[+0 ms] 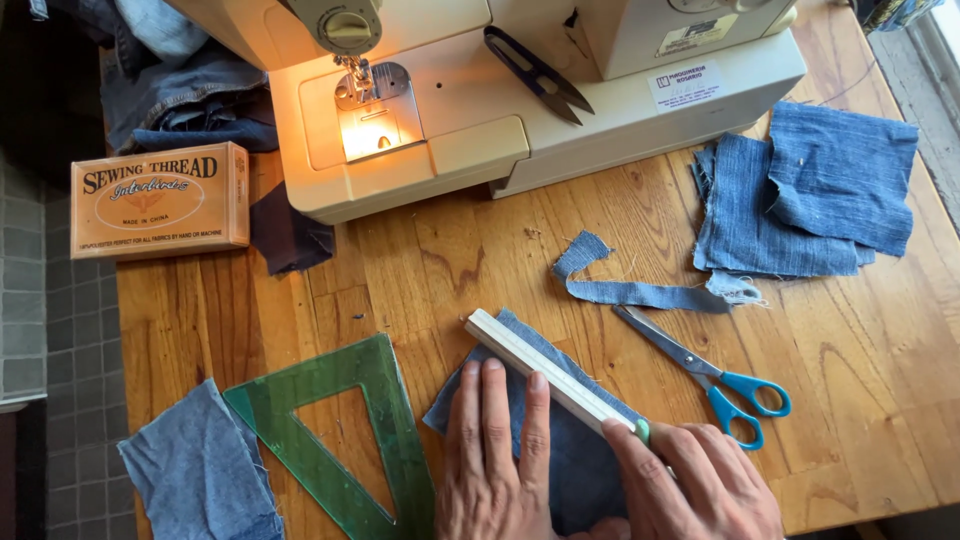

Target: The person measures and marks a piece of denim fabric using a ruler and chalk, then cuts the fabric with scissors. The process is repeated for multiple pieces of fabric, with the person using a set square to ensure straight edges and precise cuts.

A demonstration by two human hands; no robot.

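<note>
The left hand [495,460] lies flat with its fingers [490,410] stretched out and open, pressing down on a denim patch [575,465] and touching the near edge of a pale wooden ruler [545,372]. The ruler lies slanted across that patch, near the front edge of the tabletop [870,360]. The right hand [700,480] has its fingers [640,465] pinched closed on a small pale-green piece, probably chalk [641,430], set against the ruler's lower end.

Just left of the left hand lies a green see-through set square [385,430], and beyond it another denim scrap [200,470] at the tabletop's corner. Right of the ruler, blue-handled scissors [700,370] lie shut, beside a curled denim strip [630,290]. Farther right, a stack of cut denim pieces [800,200] overlaps loosely.

At the back stands a cream sewing machine [480,130] with its lamp lit over the needle plate; dark thread snips [535,72] rest on its bed. Left of it sits an orange cardboard thread box [160,200], closed, so its contents cannot be seen, with heaped denim clothing [190,100] behind it.
</note>
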